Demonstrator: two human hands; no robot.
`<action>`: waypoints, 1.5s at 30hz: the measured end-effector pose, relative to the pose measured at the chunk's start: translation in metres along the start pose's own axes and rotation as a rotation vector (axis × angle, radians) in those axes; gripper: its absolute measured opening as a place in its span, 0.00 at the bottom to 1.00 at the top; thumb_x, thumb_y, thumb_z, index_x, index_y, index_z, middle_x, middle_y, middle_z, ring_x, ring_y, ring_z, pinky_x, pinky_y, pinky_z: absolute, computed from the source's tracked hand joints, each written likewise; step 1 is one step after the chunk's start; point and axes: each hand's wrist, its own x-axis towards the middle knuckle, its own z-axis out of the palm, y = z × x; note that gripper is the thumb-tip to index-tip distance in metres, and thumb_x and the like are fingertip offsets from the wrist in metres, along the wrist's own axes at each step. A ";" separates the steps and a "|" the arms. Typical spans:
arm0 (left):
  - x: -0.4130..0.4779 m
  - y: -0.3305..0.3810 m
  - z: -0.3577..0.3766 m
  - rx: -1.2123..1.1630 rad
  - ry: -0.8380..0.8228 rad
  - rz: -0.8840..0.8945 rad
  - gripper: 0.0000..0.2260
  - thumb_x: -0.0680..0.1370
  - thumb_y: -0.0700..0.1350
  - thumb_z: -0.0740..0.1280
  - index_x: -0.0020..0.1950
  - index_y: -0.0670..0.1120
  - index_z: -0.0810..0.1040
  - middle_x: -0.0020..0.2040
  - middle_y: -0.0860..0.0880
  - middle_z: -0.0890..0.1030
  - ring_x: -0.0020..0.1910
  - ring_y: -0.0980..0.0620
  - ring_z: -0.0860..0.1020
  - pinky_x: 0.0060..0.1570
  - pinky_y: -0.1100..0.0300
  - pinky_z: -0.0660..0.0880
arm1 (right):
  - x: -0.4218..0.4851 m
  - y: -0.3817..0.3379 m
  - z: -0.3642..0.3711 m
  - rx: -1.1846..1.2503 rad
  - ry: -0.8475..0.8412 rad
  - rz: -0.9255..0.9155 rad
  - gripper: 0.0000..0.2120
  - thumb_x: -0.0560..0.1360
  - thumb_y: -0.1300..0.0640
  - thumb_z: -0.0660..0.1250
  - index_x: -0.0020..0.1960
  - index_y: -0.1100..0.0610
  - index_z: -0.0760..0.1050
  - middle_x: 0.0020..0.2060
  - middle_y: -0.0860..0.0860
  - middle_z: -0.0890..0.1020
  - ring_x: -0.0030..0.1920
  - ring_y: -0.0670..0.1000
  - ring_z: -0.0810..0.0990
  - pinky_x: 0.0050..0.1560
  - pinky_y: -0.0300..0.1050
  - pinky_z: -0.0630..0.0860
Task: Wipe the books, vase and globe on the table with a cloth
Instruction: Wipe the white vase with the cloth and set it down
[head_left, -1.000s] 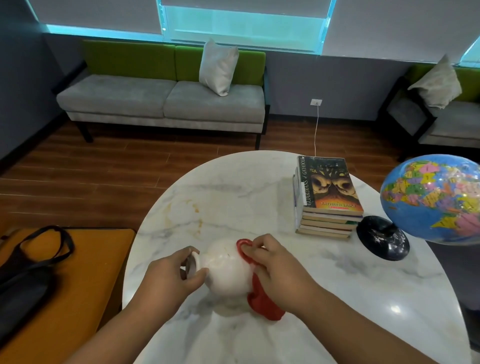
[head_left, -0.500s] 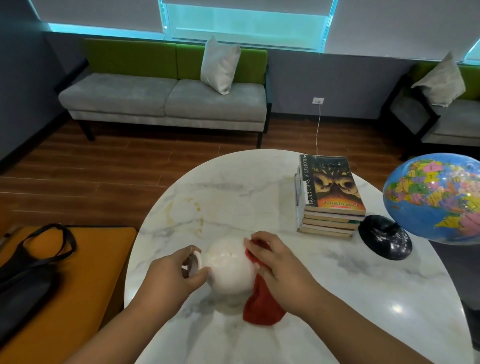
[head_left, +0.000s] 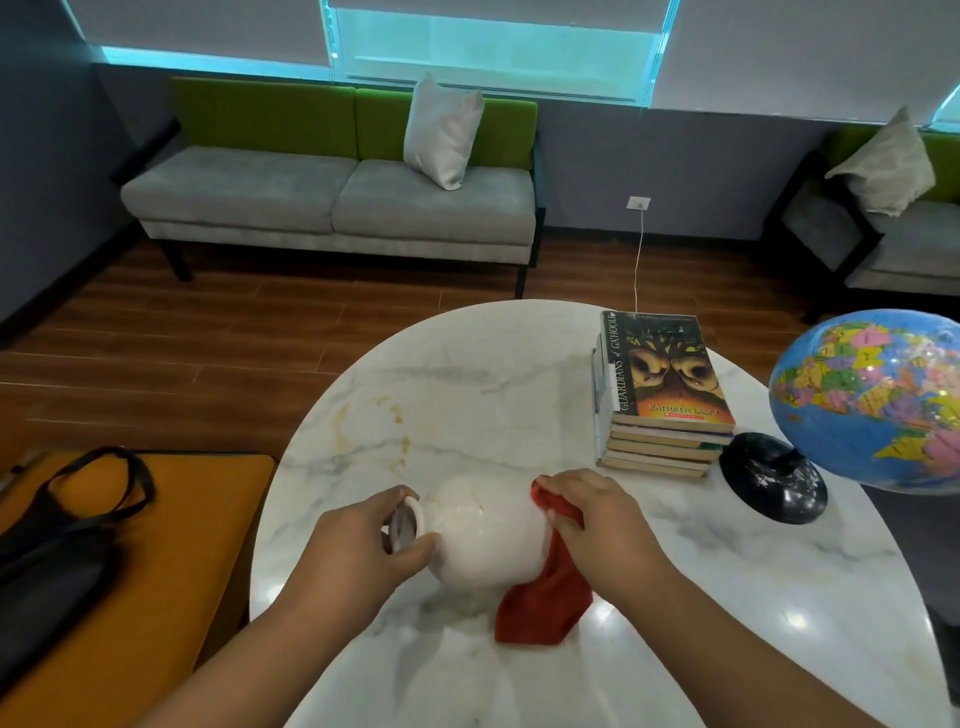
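Observation:
A round white vase (head_left: 485, 535) lies on its side over the marble table (head_left: 519, 395), its neck pointing left. My left hand (head_left: 358, 551) grips the neck and rim. My right hand (head_left: 602, 525) holds a red cloth (head_left: 545, 597) against the vase's right side, and the cloth hangs down onto the table. A stack of books (head_left: 660, 395) stands at the back right of the table. To their right a blue globe (head_left: 872, 400) leans on its black base (head_left: 774, 478).
An orange bench (head_left: 171, 551) with a black bag (head_left: 57, 540) sits left of the table. A grey and green sofa (head_left: 332, 197) stands across the wooden floor, and a second seat (head_left: 893, 228) is at the far right. A white cable (head_left: 640, 254) hangs from a wall socket.
My right hand slid the red cloth from the top of the vase round to its right side. The cloth now hangs lower. My left hand kept its hold on the neck.

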 end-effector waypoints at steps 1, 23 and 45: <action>0.000 0.001 0.000 0.001 -0.003 0.007 0.16 0.73 0.55 0.71 0.59 0.56 0.77 0.42 0.58 0.80 0.39 0.59 0.78 0.33 0.75 0.70 | -0.001 -0.005 0.000 0.013 -0.010 -0.022 0.20 0.75 0.62 0.65 0.65 0.48 0.76 0.60 0.41 0.77 0.62 0.46 0.70 0.59 0.24 0.57; 0.006 0.002 -0.004 0.009 -0.054 0.048 0.15 0.72 0.54 0.72 0.58 0.57 0.76 0.45 0.57 0.81 0.42 0.57 0.80 0.36 0.74 0.71 | 0.003 -0.022 -0.015 -0.048 -0.157 -0.573 0.21 0.73 0.59 0.60 0.64 0.49 0.76 0.64 0.40 0.74 0.56 0.49 0.72 0.60 0.41 0.72; 0.007 0.020 -0.002 0.041 -0.007 0.092 0.17 0.70 0.53 0.74 0.57 0.52 0.79 0.45 0.55 0.82 0.42 0.56 0.80 0.39 0.69 0.72 | 0.014 -0.052 -0.020 -0.259 -0.217 -0.748 0.20 0.70 0.57 0.57 0.56 0.55 0.82 0.52 0.49 0.82 0.46 0.55 0.79 0.42 0.47 0.80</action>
